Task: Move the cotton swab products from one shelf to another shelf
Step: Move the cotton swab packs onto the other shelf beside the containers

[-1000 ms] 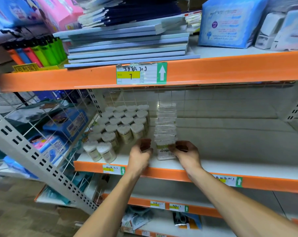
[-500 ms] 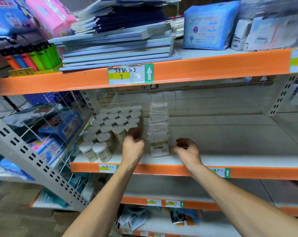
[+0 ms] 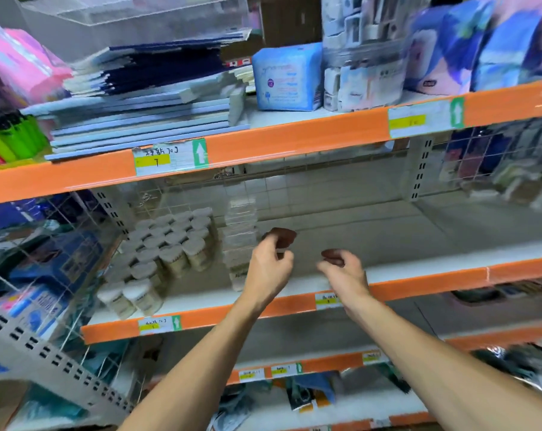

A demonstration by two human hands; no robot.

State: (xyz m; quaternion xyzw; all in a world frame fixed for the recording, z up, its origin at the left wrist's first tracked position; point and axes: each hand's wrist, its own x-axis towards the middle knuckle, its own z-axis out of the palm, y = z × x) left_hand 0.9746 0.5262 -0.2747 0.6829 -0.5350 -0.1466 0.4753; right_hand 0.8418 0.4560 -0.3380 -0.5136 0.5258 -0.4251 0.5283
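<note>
Standing clustered, white-capped cotton swab jars [image 3: 167, 247].

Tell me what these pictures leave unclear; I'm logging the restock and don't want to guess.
- Head view, left hand: whether it holds anything; curled fingers face away.
- Right hand: same doubt.
- Stack of clear boxes: count and label lost to motion blur; the left hand covers its lower edge.
- Round tubs: labels too small and blurred.
- Price tags: writing unreadable.
</note>
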